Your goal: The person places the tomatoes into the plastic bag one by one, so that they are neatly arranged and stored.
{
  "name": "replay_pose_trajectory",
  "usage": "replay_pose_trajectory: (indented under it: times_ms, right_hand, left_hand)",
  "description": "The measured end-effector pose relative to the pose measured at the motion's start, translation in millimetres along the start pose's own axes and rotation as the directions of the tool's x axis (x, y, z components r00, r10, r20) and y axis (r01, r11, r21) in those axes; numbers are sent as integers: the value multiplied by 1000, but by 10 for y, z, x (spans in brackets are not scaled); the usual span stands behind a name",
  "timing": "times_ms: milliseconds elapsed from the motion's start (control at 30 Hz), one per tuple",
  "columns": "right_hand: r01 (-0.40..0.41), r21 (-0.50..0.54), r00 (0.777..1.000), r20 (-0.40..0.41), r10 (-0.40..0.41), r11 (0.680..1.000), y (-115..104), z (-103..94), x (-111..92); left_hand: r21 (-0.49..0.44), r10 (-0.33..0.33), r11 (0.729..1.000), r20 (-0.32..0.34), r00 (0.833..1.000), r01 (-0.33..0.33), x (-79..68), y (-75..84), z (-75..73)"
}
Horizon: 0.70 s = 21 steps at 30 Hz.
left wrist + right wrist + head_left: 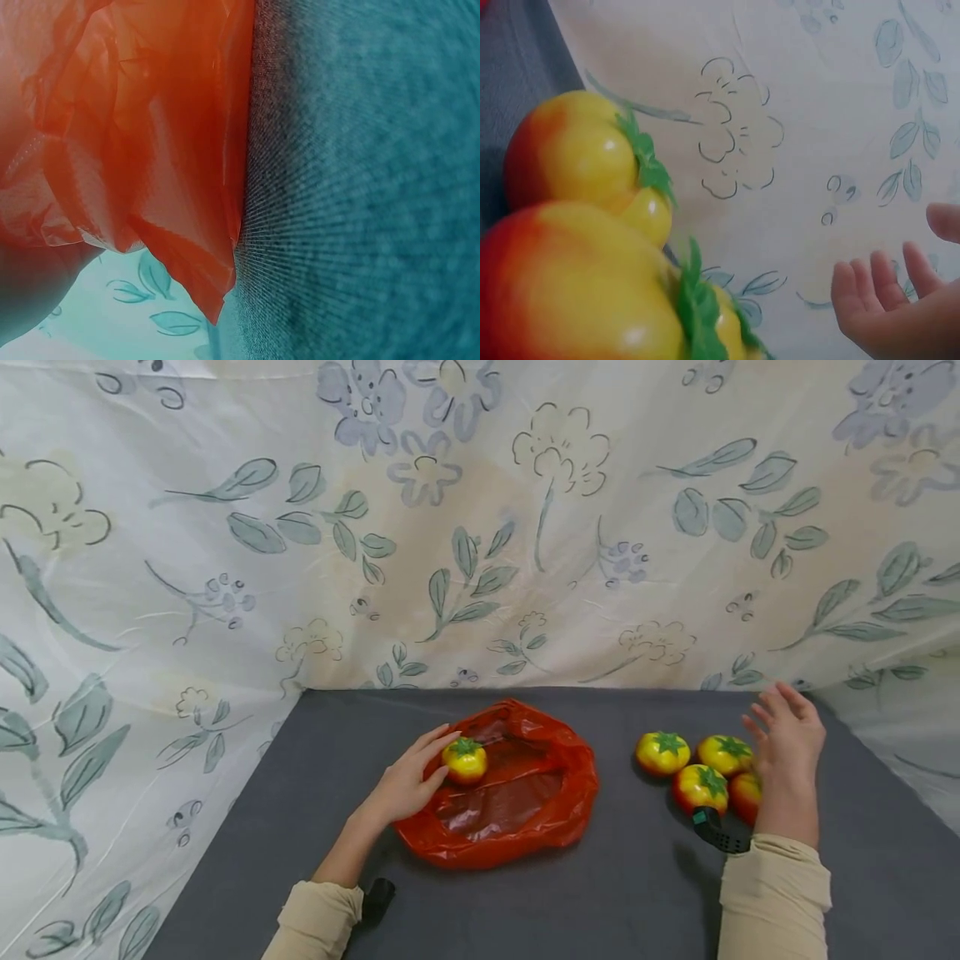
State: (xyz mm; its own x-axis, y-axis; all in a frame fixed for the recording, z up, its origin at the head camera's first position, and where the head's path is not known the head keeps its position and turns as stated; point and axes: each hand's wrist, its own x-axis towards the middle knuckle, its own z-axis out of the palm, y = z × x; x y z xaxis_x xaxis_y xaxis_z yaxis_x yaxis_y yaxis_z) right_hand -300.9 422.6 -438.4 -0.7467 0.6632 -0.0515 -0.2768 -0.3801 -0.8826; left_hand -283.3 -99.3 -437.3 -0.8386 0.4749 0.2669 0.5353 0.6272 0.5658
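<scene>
A red plastic bag [517,837] lies with its mouth spread wide on the dark table. My left hand [411,781] reaches over its left rim and holds a yellow-and-red toy tomato [467,767] with a green leafy top between thumb and fingers, above the bag's opening. In the left wrist view the bag's side [172,142] covers most of that hand. My right hand [791,735] is raised at the right, fingers spread and slightly bent, holding nothing. Beside it sits a group of several similar tomatoes [701,789]; two tomatoes [577,285] loom large in the right wrist view.
A floral cloth [480,552] hangs behind the grey table [600,902] and along both sides. Dark wrist camera mounts [720,833] stick out from the sleeves. The tomato group lies to the right of the bag, apart from it.
</scene>
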Motion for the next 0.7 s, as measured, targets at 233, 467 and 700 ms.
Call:
replay_pose_trajectory:
  times_ms: [233, 467, 700]
  right_hand:
    - [37, -36, 991, -130, -42, 999, -202, 140, -351]
    - [-5, 57, 976, -219, 18, 998, -334, 144, -485]
    - [34, -24, 971, -236, -39, 999, -141, -152, -191]
  left_hand:
    - [3, 6, 1000, -14, 1000, -6, 11, -13, 26]
    - [1, 10, 1000, -14, 1000, -10, 47, -5, 36]
    - [-6, 10, 1000, -10, 1000, -11, 46, 14, 27]
